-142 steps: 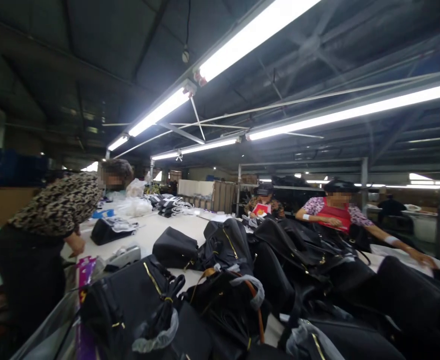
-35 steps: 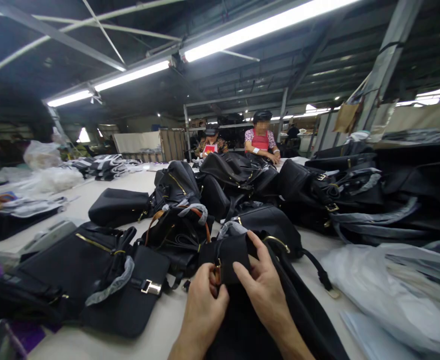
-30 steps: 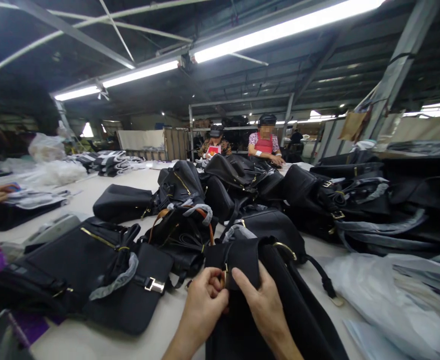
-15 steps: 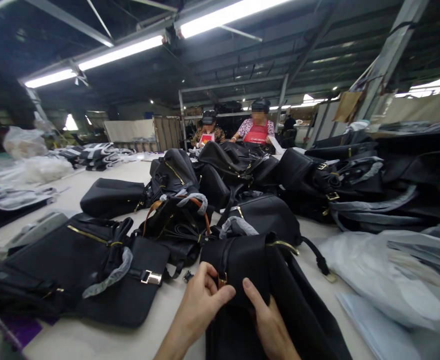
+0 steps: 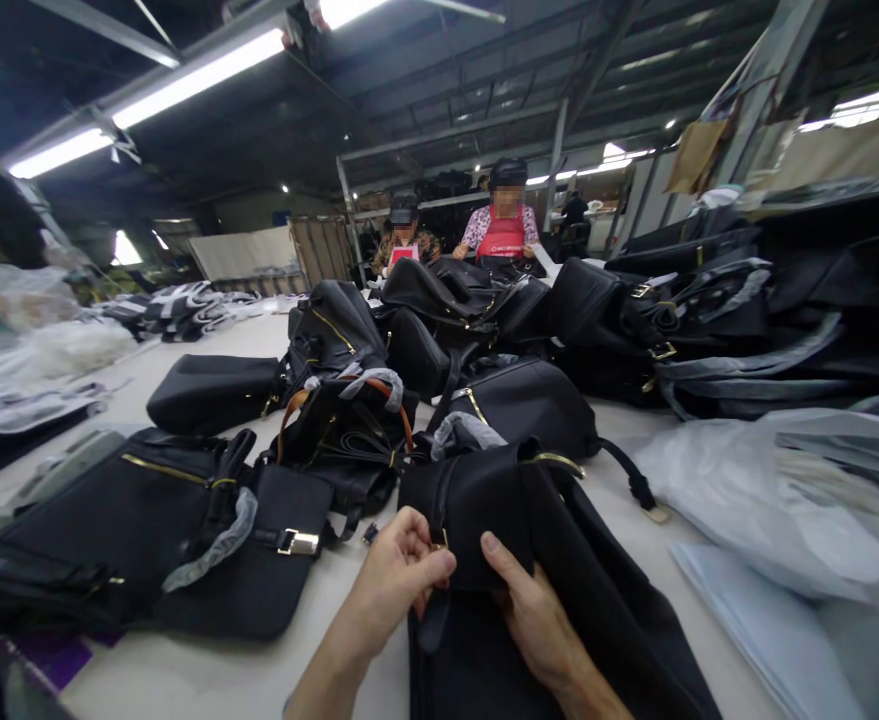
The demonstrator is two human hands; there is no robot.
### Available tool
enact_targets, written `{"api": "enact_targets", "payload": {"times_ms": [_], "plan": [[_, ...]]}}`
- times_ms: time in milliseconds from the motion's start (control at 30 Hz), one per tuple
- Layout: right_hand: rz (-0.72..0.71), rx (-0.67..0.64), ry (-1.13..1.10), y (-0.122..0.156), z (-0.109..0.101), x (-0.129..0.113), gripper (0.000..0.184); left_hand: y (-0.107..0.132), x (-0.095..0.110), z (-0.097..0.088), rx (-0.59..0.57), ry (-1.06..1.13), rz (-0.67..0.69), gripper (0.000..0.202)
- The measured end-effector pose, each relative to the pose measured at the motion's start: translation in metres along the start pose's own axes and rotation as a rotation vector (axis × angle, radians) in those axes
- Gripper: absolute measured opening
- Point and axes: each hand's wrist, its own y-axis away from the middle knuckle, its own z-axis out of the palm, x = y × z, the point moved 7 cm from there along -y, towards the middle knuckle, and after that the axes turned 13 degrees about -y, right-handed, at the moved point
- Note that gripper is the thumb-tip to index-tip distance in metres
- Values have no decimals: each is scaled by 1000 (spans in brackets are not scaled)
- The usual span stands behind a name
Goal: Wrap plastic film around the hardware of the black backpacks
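Observation:
A black handbag (image 5: 551, 580) lies on the table right in front of me, its flap folded over toward me. My left hand (image 5: 394, 575) pinches a small gold buckle and strap at the flap's front edge, fingers curled closed. My right hand (image 5: 525, 605) presses on the bag just right of the buckle, thumb up on the flap, fingers wrapped on the leather. A gold ring shows at the bag's top corner.
Many black bags crowd the white table (image 5: 206, 670): a flat one with a gold clasp (image 5: 206, 540) at left, one with a tan strap (image 5: 349, 430) behind. Clear plastic sheets (image 5: 754, 510) lie at right. Two people (image 5: 503, 225) sit at the far end.
Since the earliest frame my hands came into view on the bag. Over the last second both hands slid lower on the flap and the view tilted slightly; the grip on the buckle holds.

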Motion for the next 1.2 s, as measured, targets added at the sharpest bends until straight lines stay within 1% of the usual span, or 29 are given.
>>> {"api": "enact_targets", "payload": {"times_ms": [133, 367, 500, 600, 667, 767, 833, 1000, 1067, 1200], "plan": [[14, 2, -12, 1, 2, 0, 52, -1, 1, 0, -42, 57, 27, 39], [51, -18, -6, 1, 6, 1, 53, -4, -2, 1, -84, 75, 15, 38], [53, -16, -18, 1, 7, 1, 53, 1, 3, -1, -103, 54, 11, 33], [29, -2, 3, 2, 6, -3, 52, 7, 7, 0, -114, 24, 7, 29], [13, 6, 33, 3, 5, -5, 52, 8, 7, 1, -85, -54, 7, 29], [20, 12, 34, 5, 5, -6, 54, 7, 5, 0, 21, -160, 39, 35], [33, 9, 19, 5, 6, -6, 53, 5, 3, 1, 36, -131, 53, 36], [61, -37, 12, 5, 10, -5, 54, 5, 2, 3, -70, 8, 44, 38], [71, -58, 3, 6, 12, -5, 53, 5, 3, 2, -86, 56, 45, 40], [119, -46, -34, 5, 13, -2, 53, 7, 4, 3, -102, 120, 39, 43]]}}
